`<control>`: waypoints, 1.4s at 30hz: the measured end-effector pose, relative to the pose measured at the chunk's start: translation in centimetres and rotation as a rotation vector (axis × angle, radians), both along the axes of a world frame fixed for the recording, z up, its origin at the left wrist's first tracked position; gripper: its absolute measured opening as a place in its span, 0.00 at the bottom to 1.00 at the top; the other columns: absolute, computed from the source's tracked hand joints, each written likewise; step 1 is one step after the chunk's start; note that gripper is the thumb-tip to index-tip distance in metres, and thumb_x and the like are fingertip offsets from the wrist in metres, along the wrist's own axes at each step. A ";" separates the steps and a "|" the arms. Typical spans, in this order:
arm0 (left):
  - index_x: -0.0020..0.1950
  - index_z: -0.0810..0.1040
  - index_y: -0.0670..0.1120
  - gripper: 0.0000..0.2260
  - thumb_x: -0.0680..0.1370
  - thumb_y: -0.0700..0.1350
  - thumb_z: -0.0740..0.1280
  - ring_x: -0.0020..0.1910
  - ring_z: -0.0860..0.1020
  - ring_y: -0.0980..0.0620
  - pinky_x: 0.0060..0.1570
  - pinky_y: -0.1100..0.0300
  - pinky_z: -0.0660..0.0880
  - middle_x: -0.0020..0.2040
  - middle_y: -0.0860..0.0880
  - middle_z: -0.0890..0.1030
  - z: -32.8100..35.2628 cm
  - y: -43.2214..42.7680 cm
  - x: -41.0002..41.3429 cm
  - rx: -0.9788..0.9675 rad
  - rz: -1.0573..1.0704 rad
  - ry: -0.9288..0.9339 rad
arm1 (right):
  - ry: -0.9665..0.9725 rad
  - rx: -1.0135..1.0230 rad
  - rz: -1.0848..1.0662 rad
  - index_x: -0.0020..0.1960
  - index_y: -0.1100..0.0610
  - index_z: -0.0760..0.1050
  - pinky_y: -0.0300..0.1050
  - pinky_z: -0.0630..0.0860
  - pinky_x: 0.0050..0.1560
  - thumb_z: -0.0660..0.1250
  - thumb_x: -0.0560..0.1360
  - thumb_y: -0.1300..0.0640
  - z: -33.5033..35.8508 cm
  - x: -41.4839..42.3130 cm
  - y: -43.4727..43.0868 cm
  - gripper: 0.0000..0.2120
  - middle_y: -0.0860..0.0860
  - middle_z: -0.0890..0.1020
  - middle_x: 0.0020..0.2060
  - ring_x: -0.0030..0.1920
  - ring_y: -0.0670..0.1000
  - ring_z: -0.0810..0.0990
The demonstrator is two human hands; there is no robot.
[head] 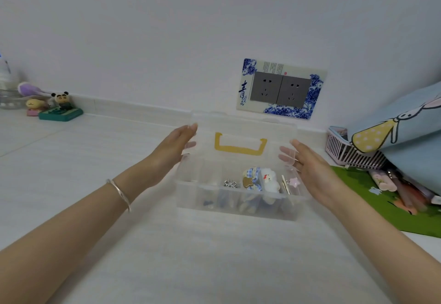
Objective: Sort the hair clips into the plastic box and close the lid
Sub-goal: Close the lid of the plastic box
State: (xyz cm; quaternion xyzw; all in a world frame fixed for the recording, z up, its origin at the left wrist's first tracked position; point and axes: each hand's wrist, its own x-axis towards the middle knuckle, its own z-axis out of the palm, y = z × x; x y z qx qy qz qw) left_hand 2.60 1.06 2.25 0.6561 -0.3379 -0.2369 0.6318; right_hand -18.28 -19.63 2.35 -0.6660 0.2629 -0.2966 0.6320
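Note:
A clear plastic box (188, 198) with divided compartments stands on the white surface in the middle. Its clear lid (243, 126), with a yellow handle (239, 147), is raised and tilted toward me. Several hair clips (260, 181) lie in the right compartments: a silver bow, a blue checked one, a white cat one, a pink star. My left hand (174, 147) holds the lid's left edge, fingers behind the plastic. My right hand (307, 163) holds the lid's right edge the same way.
A double wall socket (280, 89) with a blue-patterned frame sits behind the box. Small figurines (59, 104) stand at the far left. At the right are a pink basket (343, 148), a green mat (381, 208) with pens, and a blue pillow (405, 122).

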 end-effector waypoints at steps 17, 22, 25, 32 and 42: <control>0.63 0.72 0.64 0.16 0.76 0.61 0.59 0.67 0.64 0.69 0.64 0.76 0.58 0.66 0.67 0.71 -1.6 4.8 -2.9 0.117 -0.132 -0.838 | 0.205 -0.893 0.174 0.60 0.37 0.74 0.36 0.59 0.69 0.67 0.68 0.44 -1.7 -5.2 3.7 0.20 0.35 0.74 0.64 0.69 0.37 0.65; 0.66 0.61 0.73 0.22 0.71 0.70 0.51 0.72 0.52 0.69 0.67 0.68 0.55 0.69 0.73 0.59 -2.3 5.0 -3.0 0.267 -0.156 -0.983 | 0.230 -0.979 0.147 0.63 0.36 0.71 0.42 0.58 0.72 0.64 0.71 0.43 -2.7 -5.2 3.6 0.20 0.37 0.70 0.67 0.72 0.39 0.61; 0.67 0.60 0.72 0.23 0.72 0.69 0.50 0.73 0.51 0.68 0.68 0.63 0.57 0.71 0.70 0.59 -2.7 5.1 -3.0 0.265 -0.153 -1.016 | 0.218 -0.996 0.131 0.62 0.35 0.71 0.41 0.57 0.71 0.64 0.71 0.43 -3.3 -5.2 3.6 0.19 0.37 0.70 0.68 0.72 0.38 0.60; 0.67 0.62 0.71 0.23 0.72 0.69 0.52 0.73 0.53 0.66 0.67 0.63 0.59 0.72 0.68 0.60 -3.2 4.8 -2.7 0.226 -0.115 -1.062 | 0.191 -1.042 0.102 0.62 0.34 0.70 0.29 0.54 0.68 0.65 0.71 0.43 -3.9 -4.9 3.5 0.20 0.34 0.69 0.67 0.71 0.36 0.60; 0.66 0.68 0.64 0.21 0.74 0.62 0.59 0.73 0.59 0.56 0.69 0.61 0.58 0.70 0.62 0.66 -3.0 -0.8 -2.6 0.198 -0.108 -1.025 | 0.239 -1.173 -0.006 0.61 0.37 0.72 0.47 0.59 0.71 0.65 0.71 0.41 -3.4 -4.8 0.0 0.18 0.38 0.73 0.62 0.65 0.42 0.69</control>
